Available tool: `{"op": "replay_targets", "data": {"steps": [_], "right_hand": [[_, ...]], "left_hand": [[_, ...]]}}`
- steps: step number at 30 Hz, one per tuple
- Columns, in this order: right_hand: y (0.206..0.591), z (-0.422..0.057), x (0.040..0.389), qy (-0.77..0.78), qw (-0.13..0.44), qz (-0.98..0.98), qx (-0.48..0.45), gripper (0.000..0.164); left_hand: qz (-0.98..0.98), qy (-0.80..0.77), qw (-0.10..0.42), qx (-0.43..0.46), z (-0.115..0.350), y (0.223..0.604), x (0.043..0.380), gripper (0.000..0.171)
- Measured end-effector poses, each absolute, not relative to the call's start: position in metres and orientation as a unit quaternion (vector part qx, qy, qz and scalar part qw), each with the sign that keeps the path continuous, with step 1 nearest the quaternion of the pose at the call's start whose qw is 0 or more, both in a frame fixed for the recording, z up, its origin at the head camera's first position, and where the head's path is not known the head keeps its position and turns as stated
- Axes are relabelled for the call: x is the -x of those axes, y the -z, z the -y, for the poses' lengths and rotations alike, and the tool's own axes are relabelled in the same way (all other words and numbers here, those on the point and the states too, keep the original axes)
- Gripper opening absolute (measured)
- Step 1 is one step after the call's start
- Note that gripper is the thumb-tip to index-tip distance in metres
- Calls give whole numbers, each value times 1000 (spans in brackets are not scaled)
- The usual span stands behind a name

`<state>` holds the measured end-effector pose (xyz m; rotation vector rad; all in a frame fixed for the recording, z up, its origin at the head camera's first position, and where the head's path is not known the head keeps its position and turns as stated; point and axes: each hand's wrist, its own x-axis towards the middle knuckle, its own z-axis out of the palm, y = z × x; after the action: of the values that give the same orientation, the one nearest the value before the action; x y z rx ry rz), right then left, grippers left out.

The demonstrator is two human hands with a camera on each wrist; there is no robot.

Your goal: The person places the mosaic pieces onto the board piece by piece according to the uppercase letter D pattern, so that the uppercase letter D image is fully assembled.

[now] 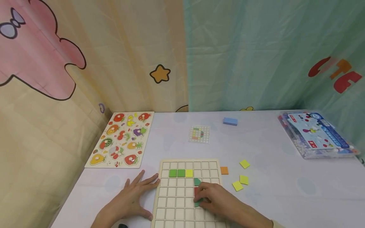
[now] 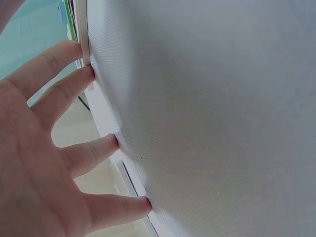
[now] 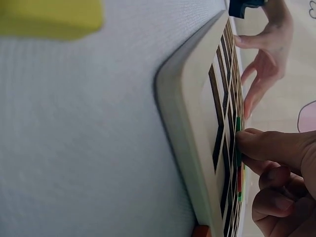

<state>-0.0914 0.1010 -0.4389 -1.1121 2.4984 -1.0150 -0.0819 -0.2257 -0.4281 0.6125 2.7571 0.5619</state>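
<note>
A wooden grid board [image 1: 176, 202] lies in front of me with square recesses. Its upper row carries two green square tiles [image 1: 172, 173] and a yellow tile [image 1: 189, 173]. Lower down, a green tile with a rounded corner [image 1: 197, 181] and a partly covered red tile [image 1: 195, 191] sit in one column. Below them my right hand [image 1: 216, 197] pinches another green tile [image 1: 196, 204] at its recess, thumb and fingertips hiding part of it. With fingers spread, my left hand [image 1: 131, 198] touches the board's left edge; its fingertips rest along there in the left wrist view.
Right of the board lie an orange tile [image 1: 224, 170] and several yellow tiles [image 1: 238, 186]. Behind it are a small pattern card [image 1: 199, 134] and a blue block [image 1: 230, 121]. A fruit puzzle board [image 1: 125, 139] stands left, a clear bead box [image 1: 319, 136] right.
</note>
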Motion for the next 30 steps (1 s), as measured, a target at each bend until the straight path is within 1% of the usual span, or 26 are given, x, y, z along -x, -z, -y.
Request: {"op": "replay_targets", "data": {"steps": [8, 15, 21, 27, 30], "right_hand": [[441, -105, 89, 347, 87, -848, 392, 22], [438, -114, 88, 347, 111, -849, 384, 26], [436, -129, 86, 386, 104, -837, 374, 27], [433, -149, 87, 410, 136, -839, 330, 23], [434, -160, 85, 413, 124, -843, 322, 24]], "left_hand": [[-947, -206, 133, -209, 226, 429, 82, 108], [-948, -201, 133, -209, 225, 427, 82, 107], [-947, -202, 135, -210, 224, 427, 82, 107], [-948, -202, 137, -204, 225, 427, 82, 108], [-948, -200, 135, -206, 225, 427, 83, 107]]}}
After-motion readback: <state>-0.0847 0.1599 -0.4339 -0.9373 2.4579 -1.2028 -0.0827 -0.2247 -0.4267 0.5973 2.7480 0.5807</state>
